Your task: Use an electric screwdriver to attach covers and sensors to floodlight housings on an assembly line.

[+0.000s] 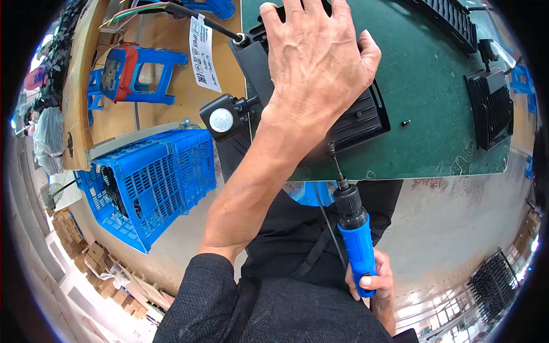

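Note:
My left hand (320,63) lies spread over a black finned floodlight (361,117) at the front edge of the green tabletop, its fingers stretched toward the far side. It covers much of the housing. A motion sensor (222,119) with a white round lens sticks out from the lamp's left side. From its upper left come a black cable (203,22) with bare coloured wires and a white printed tag (206,54). My right hand (377,280) is closed round the lower end of a blue electric screwdriver (358,243). Its bit points at the lamp's near edge; contact is unclear.
One small dark screw (406,123) lies right of the lamp. More black floodlights (490,108) rest at the table's right and far side. Left stand a blue plastic crate (154,180) and a blue stool (143,74). A thin cord (327,214) hangs beside the screwdriver.

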### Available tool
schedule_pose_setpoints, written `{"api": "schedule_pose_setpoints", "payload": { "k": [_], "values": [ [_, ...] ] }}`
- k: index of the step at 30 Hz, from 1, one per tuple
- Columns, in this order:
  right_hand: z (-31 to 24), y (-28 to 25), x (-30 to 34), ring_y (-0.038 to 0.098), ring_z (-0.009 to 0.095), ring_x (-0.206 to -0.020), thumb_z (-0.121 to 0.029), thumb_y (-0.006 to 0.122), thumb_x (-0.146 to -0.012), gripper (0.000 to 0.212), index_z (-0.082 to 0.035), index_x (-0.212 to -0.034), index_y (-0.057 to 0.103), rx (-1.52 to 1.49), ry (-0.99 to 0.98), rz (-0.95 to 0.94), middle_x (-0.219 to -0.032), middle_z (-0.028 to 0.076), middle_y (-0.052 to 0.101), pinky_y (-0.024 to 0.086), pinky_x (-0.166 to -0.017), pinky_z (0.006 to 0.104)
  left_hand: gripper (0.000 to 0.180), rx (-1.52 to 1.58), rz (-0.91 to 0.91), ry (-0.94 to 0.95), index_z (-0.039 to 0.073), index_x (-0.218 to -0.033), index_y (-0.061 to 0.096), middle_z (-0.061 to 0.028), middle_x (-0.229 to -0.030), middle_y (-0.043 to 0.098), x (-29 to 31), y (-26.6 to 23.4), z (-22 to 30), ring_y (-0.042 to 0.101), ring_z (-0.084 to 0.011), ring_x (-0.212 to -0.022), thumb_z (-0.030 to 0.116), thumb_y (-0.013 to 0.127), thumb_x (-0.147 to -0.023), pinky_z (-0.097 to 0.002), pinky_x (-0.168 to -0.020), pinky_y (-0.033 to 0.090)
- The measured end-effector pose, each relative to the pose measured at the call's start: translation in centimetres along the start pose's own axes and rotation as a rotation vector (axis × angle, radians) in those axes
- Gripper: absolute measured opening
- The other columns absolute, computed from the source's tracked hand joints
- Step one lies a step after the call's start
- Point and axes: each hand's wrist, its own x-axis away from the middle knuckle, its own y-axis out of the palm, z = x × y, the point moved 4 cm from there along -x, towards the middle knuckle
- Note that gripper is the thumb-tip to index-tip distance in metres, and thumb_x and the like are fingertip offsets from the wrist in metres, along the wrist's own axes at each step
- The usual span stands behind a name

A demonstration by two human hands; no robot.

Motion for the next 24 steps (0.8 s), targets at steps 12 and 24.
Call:
{"api": "schedule_pose_setpoints", "payload": {
  "k": [12,24],
  "values": [
    [-1.6,0.1,-0.3,0.074,0.023,-0.069,-0.015,0.087,-0.072,0.08,0.01,-0.14,0.054,0.975,-0.645,0.188,-0.094,0.024,0.074,0.059,-0.065,0.0325,0.048,0.011,-0.021,-0.007,-0.006,-0.118,0.067,-0.0205,-0.101,0.061,0.0,0.0,0.0,0.057,-0.0353,-0.1,0.031,0.064,-0.087,-0.0492,-0.096,0.042],
    [-0.1,-0.2,-0.1,0.062,0.018,-0.052,-0.009,0.082,-0.068,0.079,0.013,-0.138,0.052,-0.016,0.012,-0.01,-0.077,0.017,0.067,0.049,-0.044,0.0294,0.05,-0.015,-0.033,-0.003,-0.006,-0.12,0.066,-0.0209,-0.103,0.06,0.0,0.1,0.0,0.056,-0.0354,-0.102,0.032,0.063,-0.088,-0.0492,-0.098,0.042]
  ]
}}
